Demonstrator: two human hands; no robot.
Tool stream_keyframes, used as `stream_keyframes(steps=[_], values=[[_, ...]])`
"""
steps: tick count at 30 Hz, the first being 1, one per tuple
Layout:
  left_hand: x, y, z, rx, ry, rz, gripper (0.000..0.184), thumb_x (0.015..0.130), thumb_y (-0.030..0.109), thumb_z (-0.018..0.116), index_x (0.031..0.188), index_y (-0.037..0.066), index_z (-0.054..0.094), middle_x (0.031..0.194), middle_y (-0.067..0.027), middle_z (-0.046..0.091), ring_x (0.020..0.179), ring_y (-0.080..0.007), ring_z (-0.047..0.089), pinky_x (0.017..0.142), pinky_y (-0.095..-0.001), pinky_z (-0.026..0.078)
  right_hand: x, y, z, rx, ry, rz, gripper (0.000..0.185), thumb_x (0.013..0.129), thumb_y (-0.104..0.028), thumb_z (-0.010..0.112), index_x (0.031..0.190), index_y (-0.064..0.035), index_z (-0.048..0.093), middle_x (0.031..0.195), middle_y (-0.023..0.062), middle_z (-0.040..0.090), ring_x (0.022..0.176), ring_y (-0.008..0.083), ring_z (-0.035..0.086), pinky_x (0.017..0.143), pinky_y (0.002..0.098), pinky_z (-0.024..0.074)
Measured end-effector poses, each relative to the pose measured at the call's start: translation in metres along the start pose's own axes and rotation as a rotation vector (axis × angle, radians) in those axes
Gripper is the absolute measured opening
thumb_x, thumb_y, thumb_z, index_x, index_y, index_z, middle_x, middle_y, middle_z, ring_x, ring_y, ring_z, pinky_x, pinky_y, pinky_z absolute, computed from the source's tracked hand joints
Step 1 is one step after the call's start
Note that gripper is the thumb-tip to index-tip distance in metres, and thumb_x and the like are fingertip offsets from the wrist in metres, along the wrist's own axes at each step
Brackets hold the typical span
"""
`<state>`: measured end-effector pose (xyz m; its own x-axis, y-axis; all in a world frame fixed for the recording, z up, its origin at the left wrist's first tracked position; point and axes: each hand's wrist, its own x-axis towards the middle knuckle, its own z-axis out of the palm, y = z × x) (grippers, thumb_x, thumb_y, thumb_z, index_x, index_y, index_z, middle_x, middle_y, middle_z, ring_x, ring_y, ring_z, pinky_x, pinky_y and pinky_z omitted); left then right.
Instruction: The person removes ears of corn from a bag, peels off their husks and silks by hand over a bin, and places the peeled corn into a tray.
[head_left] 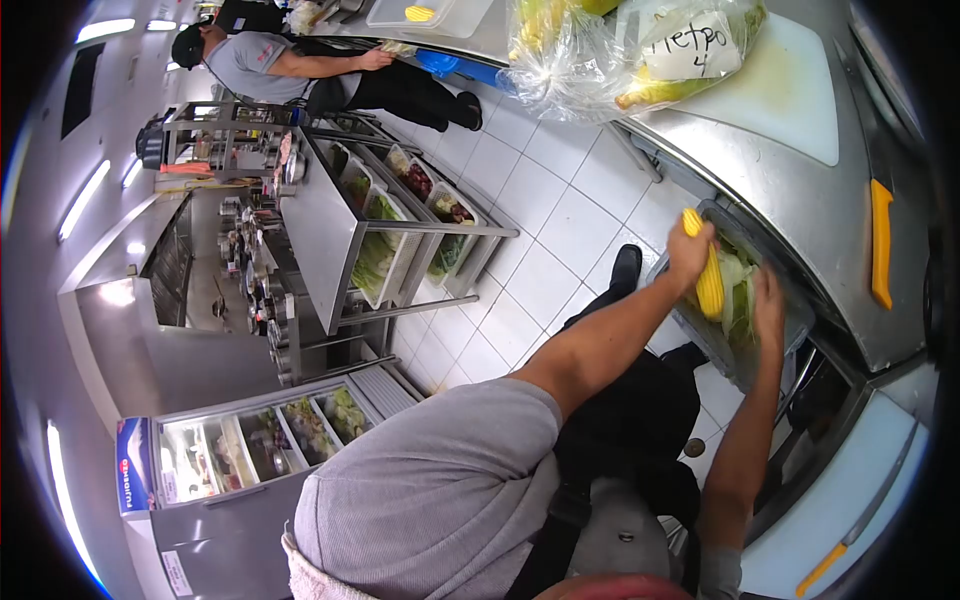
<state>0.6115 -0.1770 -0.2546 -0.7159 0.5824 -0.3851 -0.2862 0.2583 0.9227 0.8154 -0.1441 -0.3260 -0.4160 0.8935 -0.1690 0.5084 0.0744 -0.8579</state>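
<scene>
My left hand [690,250] is wrapped round a peeled ear of corn [708,278], its yellow kernels bare. Just to the right, my right hand [768,308] is closed at the edge of pale green corn husk [738,285]; some blur hides its fingertips. Both hands are over a grey plastic bin [745,370] with husks lying in it, low beside the steel counter. On the counter, clear plastic bags [570,70] hold more corn, one with a handwritten label [690,45].
A white cutting board [790,100] and a yellow-handled knife [881,240] lie on the counter [800,195]. Another yellow-handled knife [825,568] rests at lower right. Across the tiled floor [530,230] stand a vegetable rack [430,235] and an open chiller [270,445]. A co-worker [260,60] stands farther off.
</scene>
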Motion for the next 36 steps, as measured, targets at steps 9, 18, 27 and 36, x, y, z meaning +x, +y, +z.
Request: stream_keyframes(steps=[9, 18, 27, 36], values=[[-0.018, 0.033, 0.032, -0.478, 0.05, -0.549, 0.035, 0.097, 0.034, 0.058, 0.1, -0.001, 0.053, 0.071, -0.017, 0.063, 0.057, -0.0273, 0.064, 0.054, -0.0392, 0.055, -0.058, -0.086, -0.017, 0.398, -0.198, 0.148, 0.03, 0.096, -0.034, 0.067, 0.109, -0.0076, 0.058, 0.071, 0.002, 0.056, 0.051, 0.009, 0.051, 0.039, 0.0256, 0.036], [0.038, 0.023, -0.022, -0.508, -0.126, -0.446, 0.041, 0.105, 0.044, 0.04, 0.089, 0.006, 0.047, 0.073, -0.0163, 0.063, 0.055, -0.0285, 0.06, 0.058, -0.0441, 0.057, -0.14, -0.116, -0.105, 1.0, -0.338, 0.626, 0.035, 0.098, -0.04, 0.061, 0.116, -0.0103, 0.054, 0.072, 0.0098, 0.058, 0.044, 0.0103, 0.041, 0.039, 0.0237, 0.0335], [-0.098, 0.191, -0.036, -0.09, -0.381, 0.198, 0.04, 0.092, 0.018, 0.071, 0.119, 0.002, 0.046, 0.098, -0.0112, 0.062, 0.092, -0.0204, 0.066, 0.078, -0.0351, 0.054, -0.084, -0.267, -0.055, 0.643, -0.457, 0.164, 0.021, 0.099, -0.019, 0.059, 0.11, -0.0022, 0.059, 0.078, 0.0034, 0.06, 0.054, 0.0065, 0.046, 0.045, 0.0234, 0.0339], [0.158, 0.446, -0.169, -0.519, 0.083, 0.542, 0.04, 0.097, 0.018, 0.065, 0.129, 0.003, 0.045, 0.091, -0.0116, 0.063, 0.062, -0.022, 0.065, 0.057, -0.0355, 0.056, -0.034, -0.196, -0.008, 0.31, -0.239, 0.029, 0.028, 0.098, -0.015, 0.059, 0.119, 0.0022, 0.064, 0.087, 0.0062, 0.069, 0.074, 0.0109, 0.064, 0.066, 0.0245, 0.0517]])
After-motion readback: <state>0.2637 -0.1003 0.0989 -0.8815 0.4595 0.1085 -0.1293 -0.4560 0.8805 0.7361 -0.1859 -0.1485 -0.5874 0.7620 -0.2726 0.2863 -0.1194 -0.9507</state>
